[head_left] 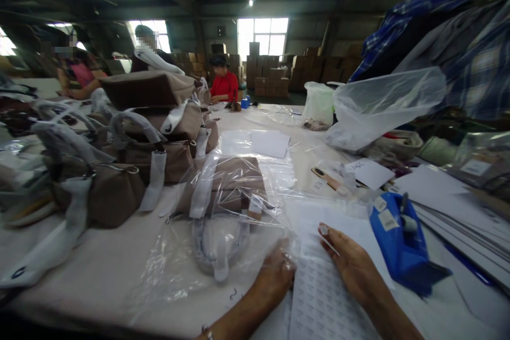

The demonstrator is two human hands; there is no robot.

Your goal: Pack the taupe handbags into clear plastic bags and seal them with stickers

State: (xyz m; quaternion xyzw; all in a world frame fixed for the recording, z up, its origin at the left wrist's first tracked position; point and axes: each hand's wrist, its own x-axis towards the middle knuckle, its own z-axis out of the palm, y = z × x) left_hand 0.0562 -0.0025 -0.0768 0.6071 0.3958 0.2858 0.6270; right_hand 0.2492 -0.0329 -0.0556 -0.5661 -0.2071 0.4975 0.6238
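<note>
A brown handbag (227,180) lies inside a clear plastic bag (159,260), its wrapped handle toward me and a small tag (255,206) on its side. My left hand (277,268) is closed at the right edge of the plastic bag, its fingertips partly hidden. Beside it, a sheet of printed stickers (316,297) rests on the table. Over that sheet is my right hand (353,263), fingers closed on a small white sticker (330,247). A blue tape dispenser (400,244) stands to the right of this hand.
Several brown handbags (115,196) with wrapped handles crowd the left of the table. At right are white cards (370,172), a phone (324,178) and an upright translucent bag (382,106). Across the table sits a person in red (225,85); two more people are at left.
</note>
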